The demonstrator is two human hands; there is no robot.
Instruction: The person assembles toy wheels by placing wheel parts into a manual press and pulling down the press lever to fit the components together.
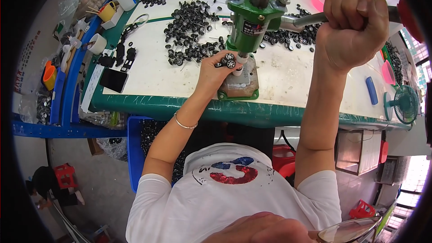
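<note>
A green hand-lever press (pixel 243 24) stands at the table's front edge in front of me. My right hand (pixel 353 31) is raised at the upper right, its fingers wrapped round the press lever (pixel 310 19). Beside the press ram (pixel 243 56), my left hand (pixel 212 74) is closed on several small black toy wheels (pixel 230 60) with silver spokes. Its fingertips reach close to a small pale round holder (pixel 238 69) under the ram, on the metal press base (pixel 249 91). Whether a wheel sits in that holder is hidden by the fingers.
Heaps of black wheels (pixel 191 27), some with thin axles, lie behind and left of the press. A phone (pixel 114 80) and black plastic parts (pixel 130 56) rest at the left. On the right are a blue bar-shaped object (pixel 371 90) and a small green fan (pixel 405 104).
</note>
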